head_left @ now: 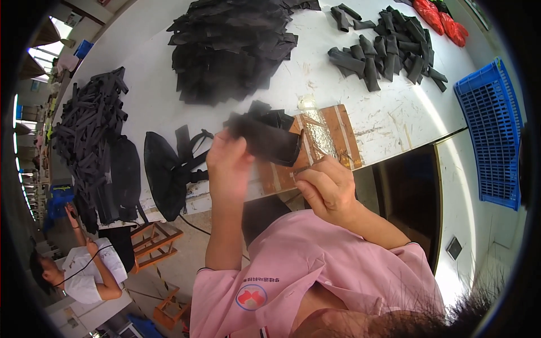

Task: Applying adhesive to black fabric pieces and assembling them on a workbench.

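My left hand [228, 160], blurred by motion, grips a dark flat piece of black fabric [269, 141] by its left end, above the table's front edge. Right of it, my right hand [328, 186] is closed in a pinch close to the fabric's lower right corner. What its fingers hold is too small to make out. Under the hands lies a brown wooden board [342, 127] with a strip of shiny clear tape or film [320, 135] across it. More black pieces [276, 117] sit just behind the held one.
A tall black fabric stack [225, 56] stands at the back. Narrow black strips [90, 135] heap up at left, beside a black rounded fabric item [163, 174]. Folded black pieces [389, 50] and red bags [442, 22] lie at right, near a blue crate [490, 135]. A co-worker [90, 270] sits at left.
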A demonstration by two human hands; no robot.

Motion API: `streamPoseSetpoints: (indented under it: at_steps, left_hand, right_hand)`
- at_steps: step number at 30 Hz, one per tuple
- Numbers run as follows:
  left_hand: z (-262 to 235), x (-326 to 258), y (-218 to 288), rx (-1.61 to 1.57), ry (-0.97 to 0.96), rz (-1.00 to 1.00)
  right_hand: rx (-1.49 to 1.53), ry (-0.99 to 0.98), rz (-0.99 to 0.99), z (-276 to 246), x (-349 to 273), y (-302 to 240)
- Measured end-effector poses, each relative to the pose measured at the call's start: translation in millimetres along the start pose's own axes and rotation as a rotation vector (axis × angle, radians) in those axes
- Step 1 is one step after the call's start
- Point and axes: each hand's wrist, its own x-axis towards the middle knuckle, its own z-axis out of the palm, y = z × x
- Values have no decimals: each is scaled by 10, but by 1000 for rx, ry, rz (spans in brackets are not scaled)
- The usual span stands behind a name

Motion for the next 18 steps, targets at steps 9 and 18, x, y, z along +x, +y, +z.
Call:
streamPoseSetpoints:
  at_steps: [9, 18]
  left_hand:
    - [-36, -733, -438, -58, -151, -357]
    - [-89, -707, -298, 41, -329, -519]
  right_hand:
    - [995, -209, 823, -82, -78, 68]
    - [896, -355, 847, -188, -202, 50]
